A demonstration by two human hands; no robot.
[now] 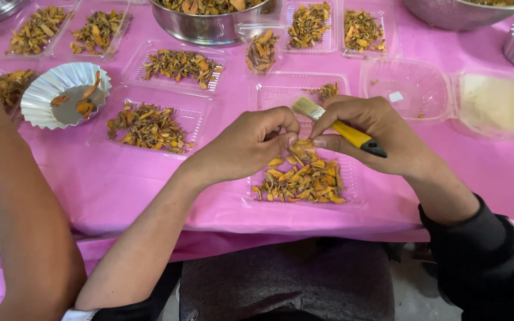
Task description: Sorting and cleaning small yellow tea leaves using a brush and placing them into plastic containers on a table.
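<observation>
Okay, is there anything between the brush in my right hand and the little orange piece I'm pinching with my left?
Nothing visible. The brush in the right hand has its bristles right beside the left hand fingertips, above the tray of orange pieces. The pinched piece itself is mostly hidden.

Bright, even overhead light, soft shadows, sharp focus, mild glare on the steel bowl (209, 27).

The left hand (251, 142) pinches something its fingertips hide entirely. The brush (337, 126) handle vanishes inside the right hand (376, 134). Beyond both grips, the steel bowl (209, 27) and colander (459, 15) are cut by the top edge.
</observation>
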